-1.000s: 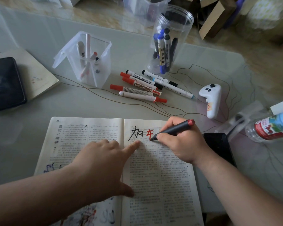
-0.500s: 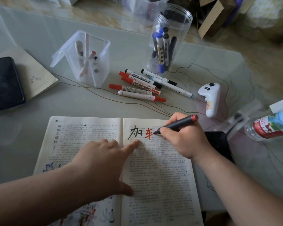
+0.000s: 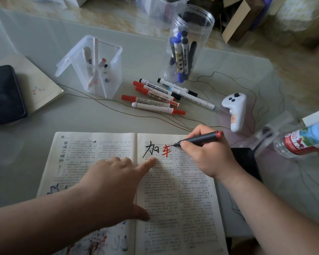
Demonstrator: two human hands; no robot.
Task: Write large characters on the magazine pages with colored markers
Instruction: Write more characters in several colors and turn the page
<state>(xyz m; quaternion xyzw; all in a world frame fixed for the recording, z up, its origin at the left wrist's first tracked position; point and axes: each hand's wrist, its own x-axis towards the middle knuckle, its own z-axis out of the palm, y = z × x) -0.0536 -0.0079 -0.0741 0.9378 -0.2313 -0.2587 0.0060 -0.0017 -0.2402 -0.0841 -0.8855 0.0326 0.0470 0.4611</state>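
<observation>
Magazine, open, thin matte printed paper [image 3: 92, 150]: flat on the smooth pale table [image 3: 44, 111], directly before the person.
Holder, square, clear plastic [image 3: 98, 70]: upright beyond the left page, a few pens inside.
Left hand [image 3: 114, 183]: holds nothing. Index finger and thumb are stretched out and the other fingers loosely bent. It lies over the gutter, index fingertip on the right page just below the black character. Firm downward pressure here should stop the thin paper creeping under a stroke.
Black character, large, marker ink [image 3: 150, 149]: top of the right page, written over the print.
Whiteboard markers, loose, white barrels, red or black caps [image 3: 155, 103]: lying together beyond the magazine.
Red character, large [image 3: 166, 150]: just right of the black one.
Jar, round, clear plastic [image 3: 189, 43]: upright, holding blue and black markers.
Marker, slim dark barrel, red end [image 3: 199, 139]: tip at the red character's upper right. Whether it touches the paper cannot be told.
Right hand [image 3: 210, 157]: thumb and fingers pinch the marker near its tip. The next character probably wants a clear gap to the right, even pressure and the wrist kept off fresh ink.
</observation>
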